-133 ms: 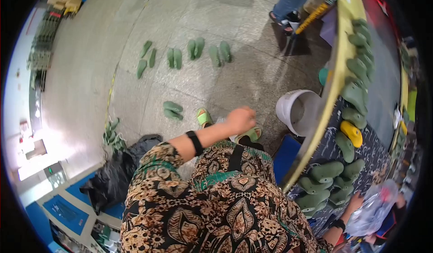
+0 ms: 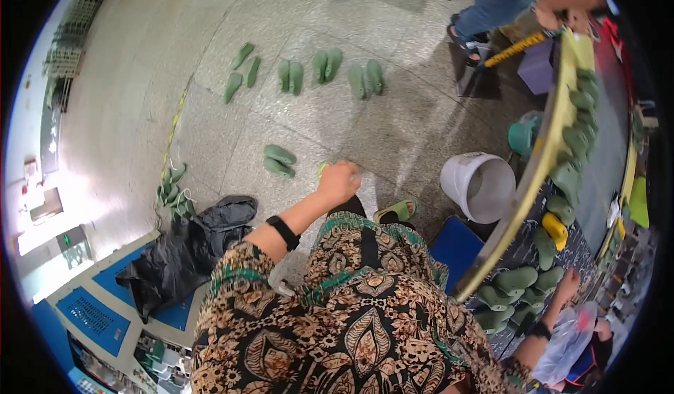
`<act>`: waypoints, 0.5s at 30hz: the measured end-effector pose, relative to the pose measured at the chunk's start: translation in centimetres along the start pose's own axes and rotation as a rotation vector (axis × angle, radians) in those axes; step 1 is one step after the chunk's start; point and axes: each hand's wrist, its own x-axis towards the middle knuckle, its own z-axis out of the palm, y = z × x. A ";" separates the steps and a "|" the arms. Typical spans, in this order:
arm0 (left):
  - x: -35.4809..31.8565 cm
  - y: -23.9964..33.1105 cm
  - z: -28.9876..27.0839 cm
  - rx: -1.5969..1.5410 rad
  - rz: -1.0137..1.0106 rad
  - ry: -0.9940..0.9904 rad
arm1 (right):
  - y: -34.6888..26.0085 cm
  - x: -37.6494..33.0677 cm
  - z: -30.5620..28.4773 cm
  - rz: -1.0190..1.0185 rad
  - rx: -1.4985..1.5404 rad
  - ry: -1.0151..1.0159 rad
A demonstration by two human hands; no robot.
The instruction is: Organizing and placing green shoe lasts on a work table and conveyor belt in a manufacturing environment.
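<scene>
My left hand (image 2: 339, 183) hangs over the floor in front of my legs, its fingers curled and nothing visible in them. A black band circles that wrist. On the right, my right hand (image 2: 567, 286) reaches over the table, beside a cluster of green shoe lasts (image 2: 516, 280) lying on dark patterned cloth. Its fingers are too small and blurred to read. Just beyond the cluster are a yellow shoe last (image 2: 554, 231) and a single green last (image 2: 544, 248). More green lasts (image 2: 577, 141) line the table's edge farther off.
Pairs of green lasts (image 2: 291, 76) stand on the floor ahead, one pair (image 2: 279, 161) closer. A white bucket (image 2: 463, 183) stands by the yellow-edged table (image 2: 523, 208). Black plastic bags (image 2: 172, 267) lie at left. Another person (image 2: 502, 4) stands at the far right.
My right hand has moved forward along the table, past the near lasts. My left hand has swung to the left. The whole view has shifted slightly.
</scene>
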 end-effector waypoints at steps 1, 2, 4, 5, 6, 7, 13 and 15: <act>-1.1 -2.9 -1.4 0.009 -0.074 0.014 | -5.9 0.7 1.5 -0.072 0.110 -0.096; -2.3 -5.8 -2.6 -0.003 -0.082 0.016 | -12.3 0.3 3.4 -0.139 0.221 -0.193; -3.8 -9.3 -3.6 -0.186 -0.226 0.070 | -23.7 -0.8 8.0 -0.316 0.206 -0.239; -4.8 -10.7 -4.0 -0.204 -0.247 0.084 | -31.0 -3.0 8.8 -0.351 0.183 -0.294; -5.1 -11.8 -4.5 -0.194 -0.282 0.096 | -35.9 -4.3 10.1 -0.528 0.154 -0.343; -5.4 -13.5 -5.3 -0.171 -0.333 0.115 | -42.3 -6.9 10.6 -0.537 0.264 -0.475; -3.1 -18.7 -8.6 -0.160 -0.374 0.189 | -57.7 -14.9 16.2 -0.814 0.323 -0.869; -1.1 -20.6 -9.4 -0.143 -0.406 0.218 | -61.3 -15.3 18.9 -0.812 0.295 -0.976</act>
